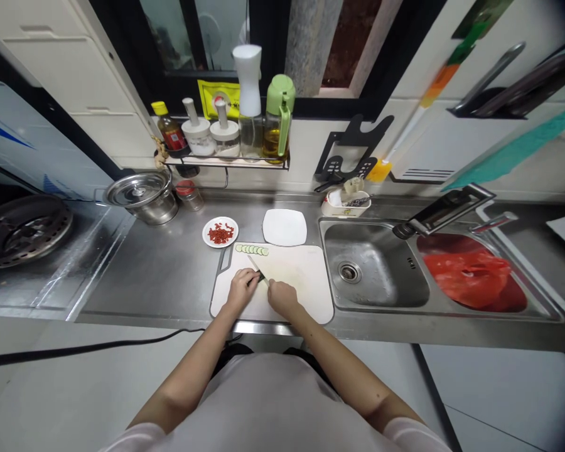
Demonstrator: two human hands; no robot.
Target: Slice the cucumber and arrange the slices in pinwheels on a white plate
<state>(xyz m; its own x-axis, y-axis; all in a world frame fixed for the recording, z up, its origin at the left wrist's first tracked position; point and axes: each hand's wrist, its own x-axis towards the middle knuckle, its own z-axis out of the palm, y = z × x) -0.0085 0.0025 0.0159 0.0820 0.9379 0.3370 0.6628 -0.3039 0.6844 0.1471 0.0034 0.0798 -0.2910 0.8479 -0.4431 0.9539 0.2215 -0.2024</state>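
A white cutting board [301,282] lies on the steel counter in front of me. My left hand [242,289] is curled over a short green cucumber piece [260,277], holding it down on the board. My right hand [282,298] is closed around a knife handle; the blade [254,263] angles up and left beside the cucumber. A row of cucumber slices [252,250] lies along the board's far edge.
A small white dish of red chopped pieces [220,232] and a white square plate [285,227] sit behind the board. A steel pot [144,196] stands left, a stove burner [21,229] farther left. The sink [371,267] and a red basin [471,279] are right. Bottles fill a wall shelf [226,160].
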